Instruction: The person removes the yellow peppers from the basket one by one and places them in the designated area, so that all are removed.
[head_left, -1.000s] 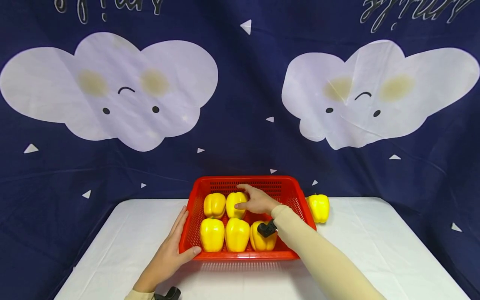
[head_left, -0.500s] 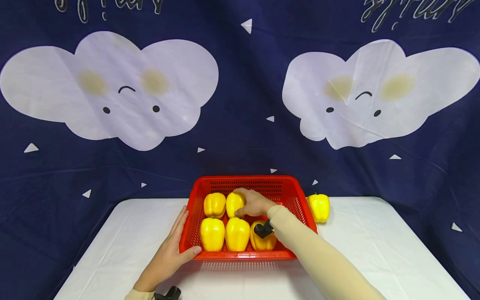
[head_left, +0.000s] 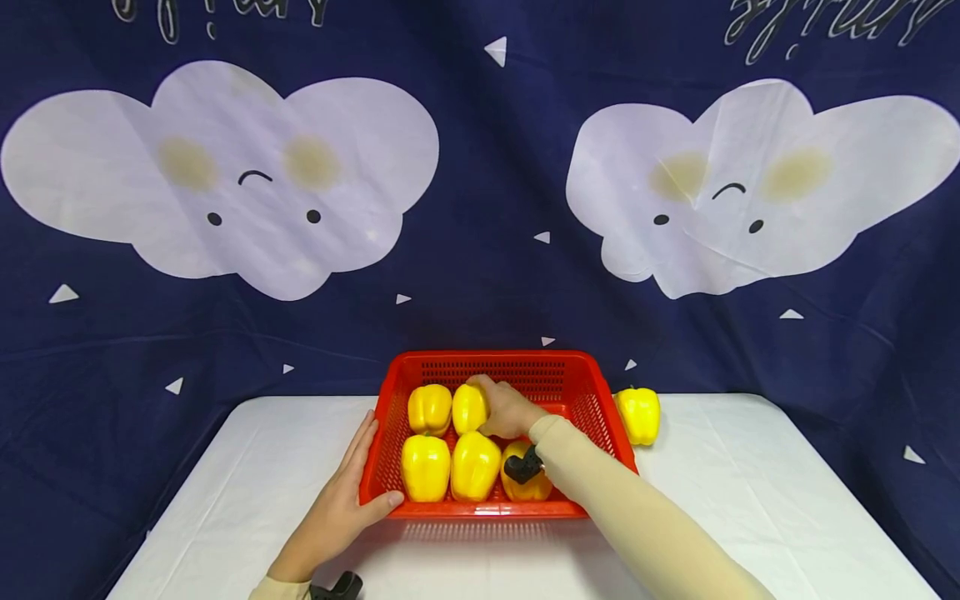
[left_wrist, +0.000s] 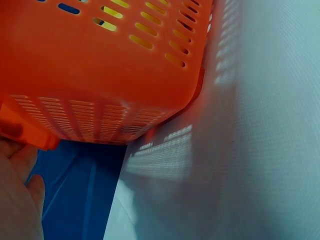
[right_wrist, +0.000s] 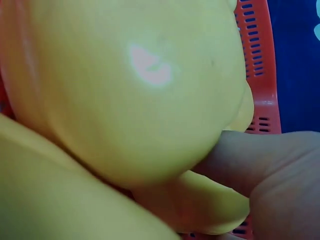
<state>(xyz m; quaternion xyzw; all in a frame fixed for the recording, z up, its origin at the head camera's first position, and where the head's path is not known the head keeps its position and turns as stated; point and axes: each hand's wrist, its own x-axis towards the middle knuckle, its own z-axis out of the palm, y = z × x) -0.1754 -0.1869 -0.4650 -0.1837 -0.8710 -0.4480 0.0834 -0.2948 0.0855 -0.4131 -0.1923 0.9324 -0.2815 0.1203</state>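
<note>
Probably light, stiff and slick, the yellow pepper at back middle of the red basket wants holding round its sides, where the right hand curls on it; left hand lies straight-fingered against the basket.

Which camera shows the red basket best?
The head view, showing nearly the whole red basket with yellow bell peppers inside. The left wrist view shows only part of its slotted outside; the right wrist view, just slivers around the peppers.
</note>
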